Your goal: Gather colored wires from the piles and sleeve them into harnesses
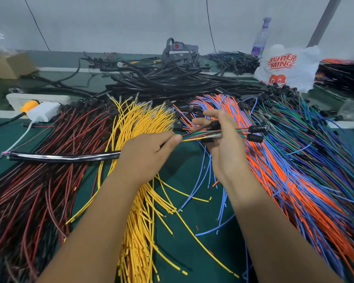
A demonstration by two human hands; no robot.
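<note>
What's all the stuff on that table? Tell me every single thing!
red and black wires: one big pile, far left
yellow wires: one pile, left of middle
orange and blue wires: one pile, right of middle
green, blue and purple wires: one pile, far right
black sleeve tubes: one heap, at the back
black sleeve: one, lying leftward from the left hand
wire bundle: one, mixed colours, between both hands
plastic bag: one, white with red print, back right
bottle: one, clear, behind the bag
cardboard box: one, brown, back left
power strip: one, white, left
table: green top
left hand: grips the sleeve
right hand: holds the bundle
</note>
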